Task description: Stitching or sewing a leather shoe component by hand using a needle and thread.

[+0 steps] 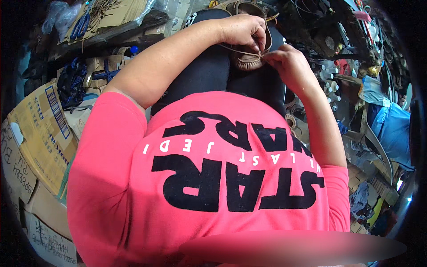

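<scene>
A brown moccasin-style shoe (249, 63) rests on my lap between my knees, its stitched toe pointing toward me. My left hand (245, 31) reaches over it from the left, fingers curled and thumb and forefinger pinched above the toe. A thin tan shoelace (238, 50) runs across the shoe's front to the fingertips. From the right, my right hand (290, 64) closes in a pinch on the lace beside the toe. Both sets of fingertips are nearly together. The shoe's opening lies partly behind my left hand, and its heel is farthest from me.
Cardboard boxes (42, 133) are stacked at the left. Cardboard sheets with cords (111, 15) lie at the far left. Several small white bottles (330, 84) stand on the right, near a blue plastic bag (391, 131). Dark clutter (329, 42) fills the far right.
</scene>
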The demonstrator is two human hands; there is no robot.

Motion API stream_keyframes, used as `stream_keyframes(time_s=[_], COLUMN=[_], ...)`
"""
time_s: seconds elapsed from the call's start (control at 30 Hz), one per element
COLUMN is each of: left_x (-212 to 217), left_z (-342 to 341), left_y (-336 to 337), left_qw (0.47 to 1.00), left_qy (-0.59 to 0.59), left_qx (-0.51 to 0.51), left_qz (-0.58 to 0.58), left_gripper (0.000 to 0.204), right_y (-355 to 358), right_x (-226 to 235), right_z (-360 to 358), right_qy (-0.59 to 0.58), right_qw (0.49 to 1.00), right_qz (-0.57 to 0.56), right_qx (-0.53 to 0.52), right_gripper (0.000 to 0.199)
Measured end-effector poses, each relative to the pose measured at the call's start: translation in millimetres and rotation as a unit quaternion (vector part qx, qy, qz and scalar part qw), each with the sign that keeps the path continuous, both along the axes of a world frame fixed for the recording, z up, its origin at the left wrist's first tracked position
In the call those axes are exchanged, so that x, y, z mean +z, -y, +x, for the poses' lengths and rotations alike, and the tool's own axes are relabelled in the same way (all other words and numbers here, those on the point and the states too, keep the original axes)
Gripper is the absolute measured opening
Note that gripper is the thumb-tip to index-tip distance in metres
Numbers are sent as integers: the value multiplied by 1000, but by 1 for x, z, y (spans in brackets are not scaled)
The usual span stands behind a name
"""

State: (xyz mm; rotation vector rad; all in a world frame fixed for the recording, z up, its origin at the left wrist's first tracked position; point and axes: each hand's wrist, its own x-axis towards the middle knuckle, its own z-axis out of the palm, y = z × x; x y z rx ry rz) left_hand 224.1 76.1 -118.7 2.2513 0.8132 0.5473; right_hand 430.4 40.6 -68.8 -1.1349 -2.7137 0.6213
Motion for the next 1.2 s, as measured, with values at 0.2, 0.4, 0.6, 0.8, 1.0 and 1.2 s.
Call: stream_keyframes(time_s=[0.2,0.4,0.6,0.8,1.0,1.2], left_x=[7,39,65,86,33,22], left_z=[6,-43,-119,-24,-95,-125], left_y=[24,96,84,72,37,31], left_qw=[982,974,912,586,639,732], left_qy=[1,-66,-174,655,575,443], left_qx=[178,198,333,244,222,343], left_qz=[62,-84,-162,-411,-460,-387], left_gripper=[26,23,33,41,48,39], right_y=[-3,-3,3,33,58,63], right_x=[-20,-20,4,-49,-75,-100], right_z=[5,82,183,152,169,182], right_qy=[-81,-331,-647,-100,106,-170], right_qw=[993,837,627,937,982,884], right_qz=[-73,-399,-434,-204,43,-286], right_qx=[-45,-175,8,-265,-150,-330], right_gripper=[14,20,31,26,31,38])
